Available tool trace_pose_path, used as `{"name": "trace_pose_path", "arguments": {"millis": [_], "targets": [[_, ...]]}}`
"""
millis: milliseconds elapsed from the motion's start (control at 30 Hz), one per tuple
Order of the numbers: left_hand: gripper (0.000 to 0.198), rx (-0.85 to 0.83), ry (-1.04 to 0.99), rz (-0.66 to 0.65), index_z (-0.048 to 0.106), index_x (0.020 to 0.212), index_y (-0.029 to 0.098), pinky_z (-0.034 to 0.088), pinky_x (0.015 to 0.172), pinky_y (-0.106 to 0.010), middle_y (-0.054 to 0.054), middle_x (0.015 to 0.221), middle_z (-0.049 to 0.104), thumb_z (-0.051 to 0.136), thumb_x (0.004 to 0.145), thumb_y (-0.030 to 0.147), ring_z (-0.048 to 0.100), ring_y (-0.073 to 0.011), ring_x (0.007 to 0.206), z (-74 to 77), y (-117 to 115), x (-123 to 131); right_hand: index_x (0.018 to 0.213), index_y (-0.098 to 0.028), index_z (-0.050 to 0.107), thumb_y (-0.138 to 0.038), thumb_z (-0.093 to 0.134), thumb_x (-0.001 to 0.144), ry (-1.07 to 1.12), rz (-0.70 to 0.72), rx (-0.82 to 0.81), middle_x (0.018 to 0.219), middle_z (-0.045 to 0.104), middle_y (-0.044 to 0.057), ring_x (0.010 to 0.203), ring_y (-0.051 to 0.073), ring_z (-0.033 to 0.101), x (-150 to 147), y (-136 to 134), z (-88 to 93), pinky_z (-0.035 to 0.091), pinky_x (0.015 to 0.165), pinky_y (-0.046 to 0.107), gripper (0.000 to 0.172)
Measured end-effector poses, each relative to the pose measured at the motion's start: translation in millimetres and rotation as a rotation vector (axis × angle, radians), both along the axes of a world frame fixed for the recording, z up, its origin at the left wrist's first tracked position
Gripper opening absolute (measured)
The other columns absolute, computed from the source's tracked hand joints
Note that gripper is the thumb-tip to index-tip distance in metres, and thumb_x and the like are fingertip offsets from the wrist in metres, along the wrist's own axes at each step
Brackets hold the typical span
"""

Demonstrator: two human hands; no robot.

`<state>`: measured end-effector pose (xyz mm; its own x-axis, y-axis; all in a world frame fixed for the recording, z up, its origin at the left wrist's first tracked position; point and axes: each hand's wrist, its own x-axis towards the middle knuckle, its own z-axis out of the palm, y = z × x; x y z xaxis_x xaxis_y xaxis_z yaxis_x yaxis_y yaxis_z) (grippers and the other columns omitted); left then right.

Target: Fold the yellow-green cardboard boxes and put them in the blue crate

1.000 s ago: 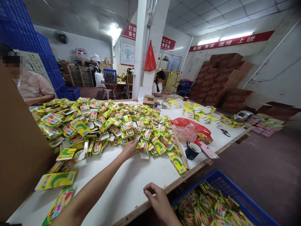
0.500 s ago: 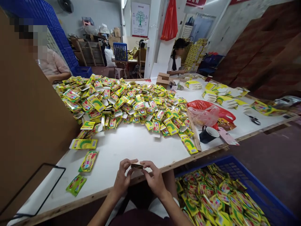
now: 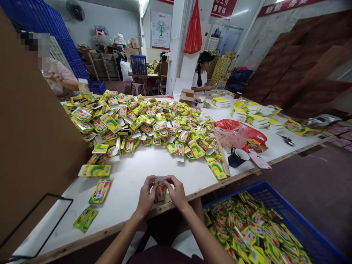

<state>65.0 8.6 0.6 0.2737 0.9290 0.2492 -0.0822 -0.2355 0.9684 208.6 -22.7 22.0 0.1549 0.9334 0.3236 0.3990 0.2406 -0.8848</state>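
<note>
Between my hands, at the near edge of the white table (image 3: 132, 187), a small printed carton (image 3: 161, 193) stands with its pale flap end up. My left hand (image 3: 147, 194) grips its upper left side, and my right hand (image 3: 176, 190) pinches its upper right corner. Both sets of fingers meet at the flap. Off to the left lie a green sachet (image 3: 85, 219), a printed packet (image 3: 100, 190) and a flat yellow carton (image 3: 95, 170). A large heap of yellow-green cartons (image 3: 143, 117), several with white flaps open, spreads beyond my hands.
A blue crate (image 3: 297, 216) full of packets stands below the table at right. A dark mug (image 3: 238, 157), pink phone (image 3: 259, 159), red plastic bag (image 3: 247, 130) and scissors (image 3: 287, 140) lie on the right. A cardboard panel (image 3: 35, 128) blocks the left. Two co-workers sit at the table's far side.
Seen end-on before, the carton is now tilted up with its printed face showing. My hands have risen slightly. The co-worker at left now has a carton lifted over the heap.
</note>
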Motion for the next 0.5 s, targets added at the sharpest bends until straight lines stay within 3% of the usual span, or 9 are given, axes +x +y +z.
{"name": "trace_pose_path", "arguments": {"millis": [67, 233, 500], "targets": [[0.021, -0.044, -0.045, 0.000, 0.054, 0.105, 0.020, 0.049, 0.084, -0.035, -0.007, 0.103, 0.065, 0.049, 0.084, 0.024, 0.061, -0.0194, 0.096, -0.3, 1, 1, 0.095, -0.019, 0.061, -0.021, 0.052, 0.083, 0.040, -0.008, -0.012, 0.086, 0.066, 0.003, 0.081, 0.016, 0.061, -1, 2, -2.2, 0.050, 0.076, 0.028, 0.016], [0.017, -0.037, 0.057, -0.006, 0.063, 0.088, 0.017, 0.048, 0.085, -0.033, -0.007, 0.096, 0.067, 0.054, 0.082, 0.030, 0.061, -0.0196, 0.092, 5.9, -5, -7, 0.086, -0.019, 0.067, -0.025, 0.055, 0.083, 0.008, 0.078, -0.012, 0.090, 0.067, 0.005, 0.086, 0.017, 0.061, -5, -2, -2.7, 0.049, 0.077, 0.028, 0.013], [0.020, -0.132, 0.052, 0.092, 0.065, 0.086, 0.016, 0.050, 0.072, -0.028, -0.005, 0.082, 0.068, 0.056, 0.080, 0.033, 0.062, -0.0176, 0.078, 8.4, 0, -8, 0.080, -0.017, 0.064, -0.026, 0.054, 0.082, -0.034, 0.010, -0.080, 0.073, 0.066, 0.002, 0.068, 0.014, 0.060, -15, 13, 1.7, 0.047, 0.067, 0.025, 0.014]]}}
